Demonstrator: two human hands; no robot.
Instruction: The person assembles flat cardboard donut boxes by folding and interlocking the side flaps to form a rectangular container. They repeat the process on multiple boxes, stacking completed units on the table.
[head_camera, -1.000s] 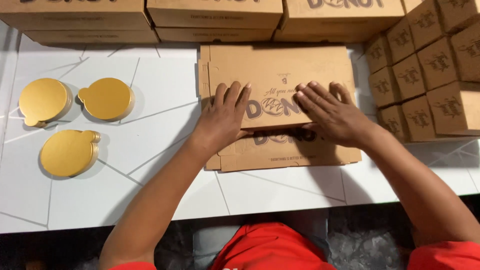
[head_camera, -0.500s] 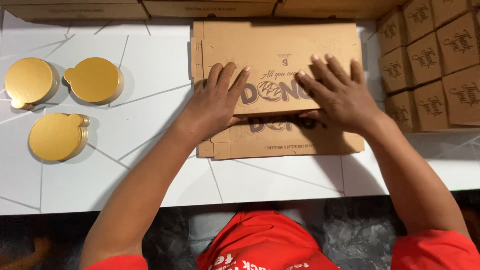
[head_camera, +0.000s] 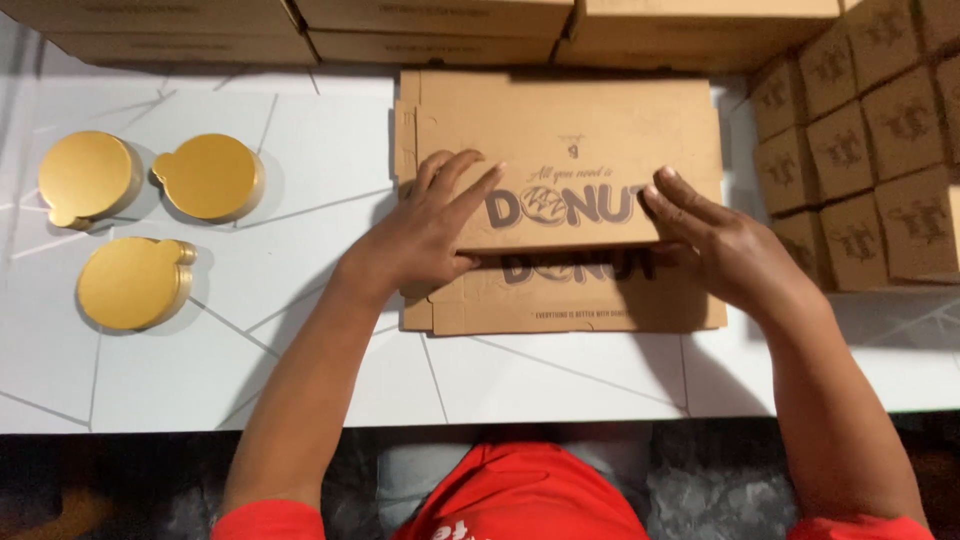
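**Flat box panel starts to fold under both hands**

A flat brown cardboard box (head_camera: 560, 200) lies on the white table (head_camera: 300, 330), near its front edge, directly ahead of the person. Half a second ago both hands lay spread flat on the cardboard, palms down, fingers well apart. Now the left hand (head_camera: 425, 230) rests on the box's left part with its fingers drawn closer together and angled toward the middle, the thumb down along the crease. The right hand (head_camera: 725, 245) has turned onto its side at the right part of the box, fingers straight and together, pointing inward along the same crease. Neither hand is closed on anything; both are open and pressing on the cardboard.

The top panel now seems to sit a little above the strip nearest the person, with a shadow line between the two, so the cardboard looks to be bending at that crease rather than only being smoothed. The box itself has stayed in the same spot on the table.

Three round gold discs (head_camera: 135, 282) lie apart on the left of the table, untouched. Stacks of flat brown boxes (head_camera: 430, 20) line the far edge, and small folded cartons (head_camera: 880, 150) are piled on the right.
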